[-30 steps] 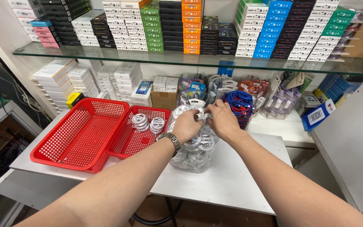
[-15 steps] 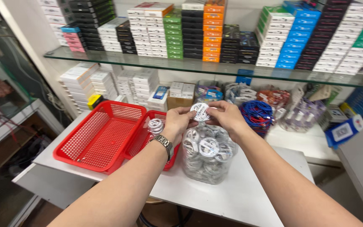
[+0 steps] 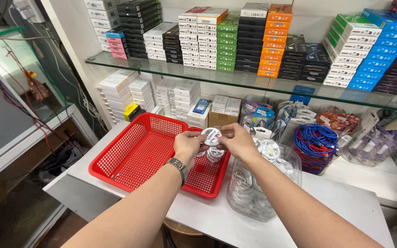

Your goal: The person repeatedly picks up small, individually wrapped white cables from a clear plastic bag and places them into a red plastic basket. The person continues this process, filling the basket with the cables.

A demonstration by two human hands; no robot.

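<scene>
Both hands meet over the smaller red basket [image 3: 207,181]. My left hand [image 3: 188,146], with a metal watch on its wrist, and my right hand [image 3: 237,140] pinch one small clear packet of coiled white cable [image 3: 212,135] between them. Another such packet [image 3: 215,153] lies just below in the basket. To the right stands a clear plastic bag [image 3: 253,188] full of several more coiled white cable packets. The larger red basket [image 3: 136,151] on the left holds nothing that I can see.
The white table [image 3: 336,206] ends at a front edge with a stool below. A bundle of blue cables [image 3: 315,144] and bagged accessories sit at the back right. Stacked small boxes line the glass shelf [image 3: 253,82] and the wall behind.
My hands have lifted one cable packet off the clear bag and carried it left, over the smaller red basket. The view has swung left too.
</scene>
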